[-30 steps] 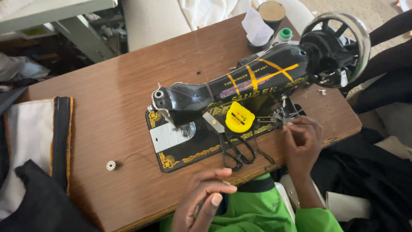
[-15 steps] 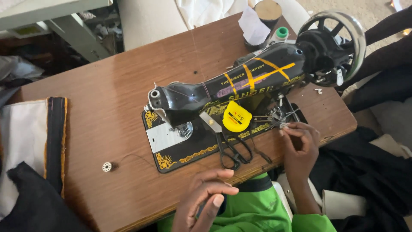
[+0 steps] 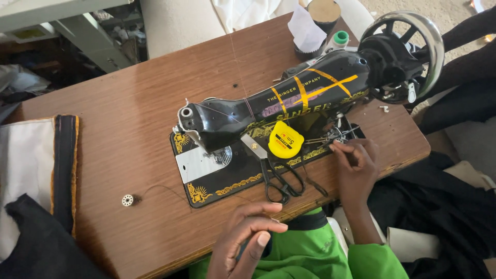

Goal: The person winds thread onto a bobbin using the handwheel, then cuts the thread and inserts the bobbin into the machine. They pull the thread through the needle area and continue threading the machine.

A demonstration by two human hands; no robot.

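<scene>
Brown wood-grain laminate covered the table [image 3: 119,129], and a black sewing machine [image 3: 289,103] with gold trim sat across it, its handwheel [image 3: 408,49] at 2 o'clock. The right hand [image 3: 357,168] lay at 4 o'clock on the machine's bed, fingertips [image 3: 338,148] pinched narrowly at a cluster of small metal tools [image 3: 330,135]; whether they actually gripped 1 of them could not be told. Just at 9 o'clock of that hand sat a yellow tape measure [image 3: 285,140], touching the bed, with black-handled scissors [image 3: 283,178] lying just below it at 6 o'clock.

The left hand [image 3: 248,237] hovered at 6 o'clock over the table's near edge, above green fabric [image 3: 310,253], thumb and forefinger drawn close together; a thin thread appeared to run from them, though this was too fine to confirm. A small bobbin [image 3: 127,200] rested on the table at 8 o'clock, well apart from both hands. Folded white cloth with dark, gold-edged trim [image 3: 36,165] lay at 9 o'clock.
</scene>
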